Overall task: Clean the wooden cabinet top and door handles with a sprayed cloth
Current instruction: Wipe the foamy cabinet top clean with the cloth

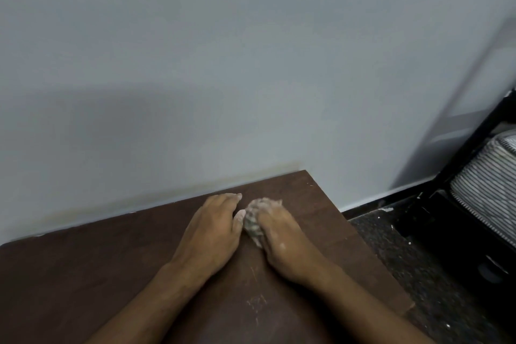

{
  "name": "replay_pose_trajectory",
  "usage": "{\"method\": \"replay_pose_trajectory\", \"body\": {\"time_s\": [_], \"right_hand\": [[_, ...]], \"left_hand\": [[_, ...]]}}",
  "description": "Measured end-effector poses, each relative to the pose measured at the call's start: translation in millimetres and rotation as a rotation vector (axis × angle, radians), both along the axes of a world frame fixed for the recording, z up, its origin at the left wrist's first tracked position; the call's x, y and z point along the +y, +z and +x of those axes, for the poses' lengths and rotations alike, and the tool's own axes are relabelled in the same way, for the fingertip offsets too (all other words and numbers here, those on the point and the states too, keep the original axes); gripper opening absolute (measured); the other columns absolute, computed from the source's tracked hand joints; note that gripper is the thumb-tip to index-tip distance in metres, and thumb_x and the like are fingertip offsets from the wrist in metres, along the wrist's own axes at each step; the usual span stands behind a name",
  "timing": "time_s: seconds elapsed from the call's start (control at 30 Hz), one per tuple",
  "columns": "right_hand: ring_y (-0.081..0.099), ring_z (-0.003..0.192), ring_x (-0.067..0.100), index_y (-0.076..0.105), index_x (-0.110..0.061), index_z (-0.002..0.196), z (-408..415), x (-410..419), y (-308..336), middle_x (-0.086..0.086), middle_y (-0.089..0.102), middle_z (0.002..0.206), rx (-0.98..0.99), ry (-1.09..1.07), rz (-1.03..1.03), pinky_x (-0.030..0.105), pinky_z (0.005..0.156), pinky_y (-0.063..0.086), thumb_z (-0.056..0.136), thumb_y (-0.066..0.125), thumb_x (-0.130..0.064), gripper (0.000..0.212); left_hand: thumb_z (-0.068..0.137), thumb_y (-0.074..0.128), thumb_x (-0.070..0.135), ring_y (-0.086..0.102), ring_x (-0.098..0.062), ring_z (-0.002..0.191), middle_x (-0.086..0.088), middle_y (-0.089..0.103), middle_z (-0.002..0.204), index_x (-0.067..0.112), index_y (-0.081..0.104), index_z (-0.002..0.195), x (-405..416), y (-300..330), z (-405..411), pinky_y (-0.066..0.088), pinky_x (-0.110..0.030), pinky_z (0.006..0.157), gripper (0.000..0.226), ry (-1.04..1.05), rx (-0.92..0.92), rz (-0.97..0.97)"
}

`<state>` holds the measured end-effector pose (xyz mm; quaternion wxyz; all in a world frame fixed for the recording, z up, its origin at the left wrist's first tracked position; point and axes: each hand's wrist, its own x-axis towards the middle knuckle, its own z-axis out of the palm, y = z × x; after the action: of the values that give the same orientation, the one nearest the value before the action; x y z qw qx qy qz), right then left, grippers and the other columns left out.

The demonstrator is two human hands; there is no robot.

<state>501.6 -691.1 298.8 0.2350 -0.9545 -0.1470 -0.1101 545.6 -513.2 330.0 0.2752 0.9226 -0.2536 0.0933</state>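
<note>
Cabinet top: your dark brown wooden cabinet top sits against the pale grey wall.
Cloth: the crumpled whitish-grey cloth lies on the wood near the far right corner.
Right hand: your right hand presses down on the cloth, fingers curled over it.
Left hand: your left hand lies flat and open, holding nothing, thumb touching the cloth.

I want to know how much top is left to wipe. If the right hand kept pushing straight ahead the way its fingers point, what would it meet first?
Probably the wall: the right hand, pressing the cloth, has only a short strip of cabinet top ahead.
</note>
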Motion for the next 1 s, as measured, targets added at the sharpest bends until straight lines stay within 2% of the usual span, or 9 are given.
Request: {"method": "replay_pose_trajectory", "body": {"time_s": [0.1,0.2,0.3,0.4,0.5,0.73,0.83,0.93,1.0], "right_hand": [[0.046,0.134,0.017,0.055,-0.014,0.136,-7,-27,1,0.002,0.055,0.140,-0.009,0.019,-0.031,0.033,0.120,0.028,0.100,0.038,-0.030,0.043],[0.059,0.110,0.026,0.065,-0.020,0.109,32,-83,5,0.006,0.065,0.115,0.048,-0.247,-0.004,0.040,0.103,0.044,0.093,0.043,-0.018,0.027],[0.053,0.114,0.036,0.059,-0.004,0.121,48,-91,3,0.017,0.059,0.122,0.081,-0.433,-0.054,0.043,0.104,0.039,0.096,0.049,-0.017,0.030],[0.053,0.115,0.025,0.060,-0.016,0.115,15,-60,-3,0.003,0.060,0.121,-0.017,-0.197,-0.022,0.042,0.108,0.038,0.094,0.047,-0.017,0.024],[0.044,0.135,0.020,0.054,-0.012,0.135,1,-61,-12,0.004,0.055,0.139,-0.028,-0.068,-0.082,0.036,0.119,0.030,0.098,0.047,-0.018,0.038],[0.047,0.127,0.035,0.053,-0.005,0.135,89,-82,0,0.016,0.055,0.136,0.114,-0.476,-0.081,0.044,0.113,0.032,0.099,0.038,-0.030,0.046],[0.051,0.119,0.034,0.057,-0.010,0.126,68,-37,-1,0.011,0.057,0.127,0.061,-0.267,-0.085,0.049,0.108,0.036,0.093,0.031,-0.040,0.051],[0.053,0.113,0.026,0.059,-0.008,0.115,15,-3,7,0.009,0.059,0.118,0.048,0.152,0.021,0.042,0.107,0.039,0.097,0.047,-0.020,0.025],[0.056,0.115,0.023,0.064,-0.009,0.113,17,-23,15,0.007,0.063,0.119,0.010,0.208,0.003,0.037,0.109,0.040,0.097,0.052,-0.018,0.022]], "left_hand": [[0.099,0.047,0.034,0.043,-0.011,0.130,0.004,0.054,0.139,0.015,0.052,0.137,-15,0,-7,0.030,-0.023,0.109,0.043,-0.065,-0.018,0.024],[0.100,0.044,0.039,0.040,-0.007,0.131,0.008,0.050,0.141,0.019,0.048,0.141,-24,2,-16,0.029,-0.022,0.109,0.046,-0.095,-0.022,0.038],[0.100,0.042,0.041,0.036,-0.005,0.133,0.010,0.047,0.144,0.021,0.044,0.143,-29,2,-21,0.023,-0.017,0.109,0.047,-0.095,-0.040,0.024],[0.099,0.046,0.039,0.040,-0.008,0.131,0.008,0.050,0.141,0.018,0.048,0.140,-36,0,-19,0.025,-0.018,0.108,0.046,-0.102,-0.041,0.023],[0.098,0.047,0.038,0.042,-0.008,0.131,0.007,0.052,0.140,0.019,0.049,0.139,-43,-2,-15,0.029,-0.021,0.110,0.045,-0.109,-0.028,0.032],[0.100,0.043,0.040,0.037,-0.005,0.133,0.010,0.047,0.144,0.022,0.043,0.144,-35,0,-14,0.029,-0.021,0.109,0.048,-0.072,-0.001,0.016],[0.099,0.040,0.039,0.041,-0.009,0.131,0.004,0.052,0.141,0.017,0.048,0.141,-27,-4,-4,0.028,-0.021,0.108,0.048,-0.007,-0.010,-0.010],[0.095,0.033,0.040,0.045,-0.014,0.128,-0.001,0.055,0.137,0.013,0.050,0.139,-24,-6,3,0.027,-0.020,0.106,0.054,0.022,-0.015,-0.016],[0.098,0.036,0.039,0.044,-0.013,0.129,0.001,0.054,0.138,0.014,0.050,0.139,-23,-5,5,0.029,-0.022,0.107,0.050,0.008,-0.015,-0.005]]}}
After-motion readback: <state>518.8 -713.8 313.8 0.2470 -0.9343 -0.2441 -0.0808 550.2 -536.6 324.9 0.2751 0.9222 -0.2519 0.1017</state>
